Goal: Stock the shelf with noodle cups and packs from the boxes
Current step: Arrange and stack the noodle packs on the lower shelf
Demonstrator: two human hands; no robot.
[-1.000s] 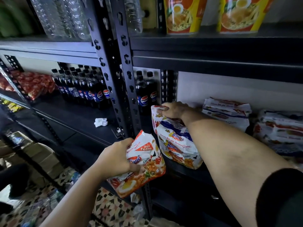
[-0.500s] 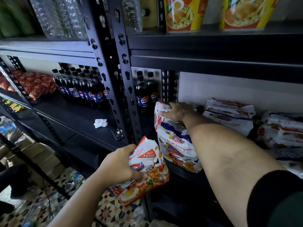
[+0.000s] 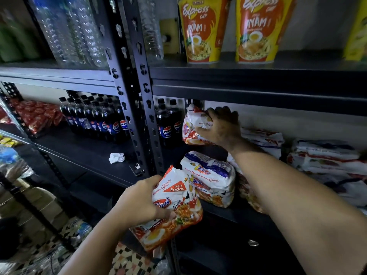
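Our right hand is reached deep into the middle shelf, its fingers curled over the top of a white-and-red noodle pack and gripping it clear above the packs below. Just left of that hand stand two Pepsi bottles against the rack's upright post. Directly under the hand, a blue-topped noodle multipack sits at the shelf's front edge, and to the hand's right lie more white noodle packs in low stacks.

Our left hand is lower and nearer to us, in front of the shelf edge, fingers and thumb wrapped round an orange "Lebih Pedas" noodle pack whose upper right corner touches the blue-topped multipack.

Above the right hand, on the next shelf up, two yellow Express Ayam noodle cups stand upright. Far left of the left hand, a crumpled white paper lies on the neighbouring shelf.
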